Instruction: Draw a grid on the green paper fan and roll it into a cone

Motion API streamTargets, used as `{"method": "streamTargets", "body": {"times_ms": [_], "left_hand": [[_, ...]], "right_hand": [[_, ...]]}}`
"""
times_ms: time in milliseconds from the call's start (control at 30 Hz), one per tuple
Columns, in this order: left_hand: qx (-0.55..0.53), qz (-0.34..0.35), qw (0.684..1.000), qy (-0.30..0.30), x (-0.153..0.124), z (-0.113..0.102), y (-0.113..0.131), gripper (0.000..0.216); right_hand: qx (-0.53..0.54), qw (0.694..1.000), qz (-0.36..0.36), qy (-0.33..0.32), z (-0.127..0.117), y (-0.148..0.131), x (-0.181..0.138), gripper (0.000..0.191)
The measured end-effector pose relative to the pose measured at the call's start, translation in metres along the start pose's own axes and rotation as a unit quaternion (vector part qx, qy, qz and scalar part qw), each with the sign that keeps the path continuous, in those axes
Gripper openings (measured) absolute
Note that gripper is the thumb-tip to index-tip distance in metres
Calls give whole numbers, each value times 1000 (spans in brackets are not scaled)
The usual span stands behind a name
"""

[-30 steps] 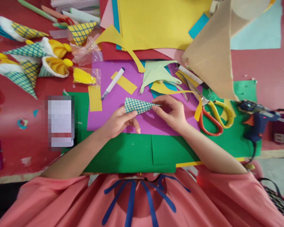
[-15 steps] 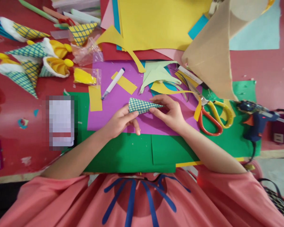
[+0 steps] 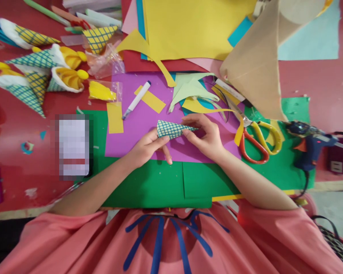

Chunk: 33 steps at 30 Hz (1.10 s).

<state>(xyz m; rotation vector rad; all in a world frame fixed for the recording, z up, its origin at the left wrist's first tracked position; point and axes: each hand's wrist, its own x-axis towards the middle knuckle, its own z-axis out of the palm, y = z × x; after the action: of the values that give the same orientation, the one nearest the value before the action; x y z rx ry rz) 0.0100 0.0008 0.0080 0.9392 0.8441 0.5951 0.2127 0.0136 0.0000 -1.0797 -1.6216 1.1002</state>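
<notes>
A small paper cone [image 3: 173, 129], pale with a blue-green crisscross pattern, lies level between my two hands above a purple sheet [image 3: 137, 140]. My left hand [image 3: 150, 146] grips its wide end, the thumb along the lower edge and one finger hanging free below. Near the pointed tip, thumb and fingers of my right hand [image 3: 204, 137] pinch the cone. Its wide mouth faces left, and the inside is hidden. Just behind the hands are a white marker [image 3: 137, 99], pale green scraps [image 3: 193, 89] and scissors [image 3: 254, 142] with red and yellow handles.
Finished-looking cones with white rims [image 3: 40, 59] lie at the left. A phone-like blurred object [image 3: 74, 148] sits beside my left forearm. At the right are a blue glue gun [image 3: 308, 148] and a large brown cone [image 3: 254, 64]. Yellow sheets [image 3: 197, 30] cover the back.
Both hands and the cone have shifted very slightly to the right and down. The grip looks the same, and the other things stay in place.
</notes>
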Motion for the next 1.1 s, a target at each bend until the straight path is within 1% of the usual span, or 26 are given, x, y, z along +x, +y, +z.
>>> {"method": "streamTargets", "body": {"times_ms": [67, 133, 267, 367, 467, 633, 767, 833, 900, 967, 1000, 1100], "left_hand": [[-5, -3, 1000, 3, 0, 1, 0, 43], [-8, -6, 1000, 9, 0, 1, 0, 45], [6, -7, 1000, 7, 0, 0, -1, 44], [20, -5, 1000, -4, -1, 0, -1, 41], [25, -10, 1000, -9, -2, 2, 1, 42], [24, -18, 1000, -2, -2, 3, 2, 45], [5, -16, 1000, 5, -1, 2, 1, 43], [-8, -17, 1000, 11, -1, 2, 2, 41], [-21, -15, 1000, 17, 0, 2, 2, 41], [-25, -9, 999, 18, 0, 2, 3, 43], [-20, -7, 1000, 18, 0, 2, 2, 43], [11, 1, 1000, 11, 0, 3, 2, 43]], "right_hand": [[42, 999, 4, -7, -2, 0, 0, 28], [50, 999, -2, -8, -3, 0, 1, 32], [-25, 998, -55, -7, -1, 1, 4, 44], [-66, 995, -76, -5, 2, 0, 5, 47], [-78, 994, -77, 9, 3, 0, 5, 44], [-91, 990, -101, 29, 1, 4, 6, 38], [-58, 993, -88, 53, -4, 4, 5, 29], [-66, 990, -109, 59, -6, 2, 5, 25], [-99, 984, -147, 32, -6, 0, 5, 23], [-138, 976, -169, -11, -4, -2, 5, 29], [-153, 974, -167, -28, -2, -2, 5, 35], [-173, 976, -130, -34, 4, -1, 5, 54]]}}
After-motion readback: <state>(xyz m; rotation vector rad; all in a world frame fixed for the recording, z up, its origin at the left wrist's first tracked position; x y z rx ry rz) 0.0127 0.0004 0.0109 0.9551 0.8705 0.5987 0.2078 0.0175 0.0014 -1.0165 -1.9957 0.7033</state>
